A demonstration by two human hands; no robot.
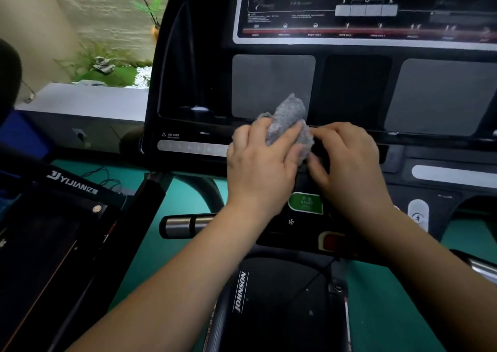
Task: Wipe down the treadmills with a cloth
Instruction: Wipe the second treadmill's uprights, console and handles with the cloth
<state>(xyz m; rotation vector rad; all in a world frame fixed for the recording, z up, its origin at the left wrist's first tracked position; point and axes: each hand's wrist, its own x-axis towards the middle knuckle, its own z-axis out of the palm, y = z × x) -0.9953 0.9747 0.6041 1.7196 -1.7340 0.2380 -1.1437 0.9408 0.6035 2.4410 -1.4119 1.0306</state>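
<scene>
Centre of frame: left hand (259,161) and right hand (347,158) are gripping a grey cloth (289,122), fingers curled round it, against the treadmill console (199,77).

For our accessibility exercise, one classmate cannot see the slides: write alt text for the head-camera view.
A person's left hand grips a crumpled grey cloth against a black treadmill console, while the right hand pinches the cloth's edge. A green start button sits just below the hands; a second machine stands to the left.

We have a single view: a wide-angle camera worn on the head, facing forward and down, close above the left hand (258,163) and right hand (349,163), with the console (357,91) just beyond them.
</scene>
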